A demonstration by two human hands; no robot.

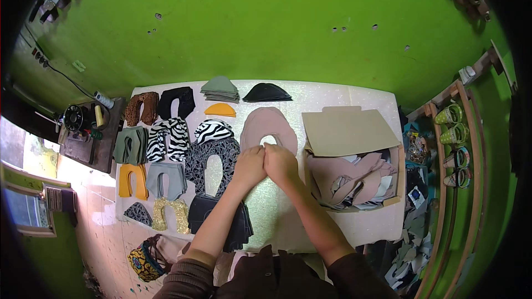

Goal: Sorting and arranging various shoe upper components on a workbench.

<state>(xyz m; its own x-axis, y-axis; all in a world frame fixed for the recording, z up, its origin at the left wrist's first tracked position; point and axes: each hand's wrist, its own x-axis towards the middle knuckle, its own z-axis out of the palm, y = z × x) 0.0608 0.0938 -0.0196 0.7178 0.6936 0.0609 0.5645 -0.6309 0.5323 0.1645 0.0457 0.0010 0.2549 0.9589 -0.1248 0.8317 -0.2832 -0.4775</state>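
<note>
My left hand (249, 165) and my right hand (280, 161) meet at the middle of the table, thumbs close together and fingers curled. Just beyond them lies a dusty-pink U-shaped cutout (269, 119), its curve pointing away from me. The hands cover its near ends, and a pale patch shows in its opening. Whatever the fingers pinch is hidden. Left of my left hand sits a grey-and-black patterned U-shaped cutout (195, 160). Under my left forearm is a stack of black cutouts (208, 216).
An open cardboard box (400, 180) of pink scraps stands right. Zebra-print cutouts (166, 138), yellow cutouts (133, 181) and green half-round pieces (220, 88) lie left and far. A sewing machine (75, 119) is at the far left, a wooden rack (470, 188) with sandals at the right.
</note>
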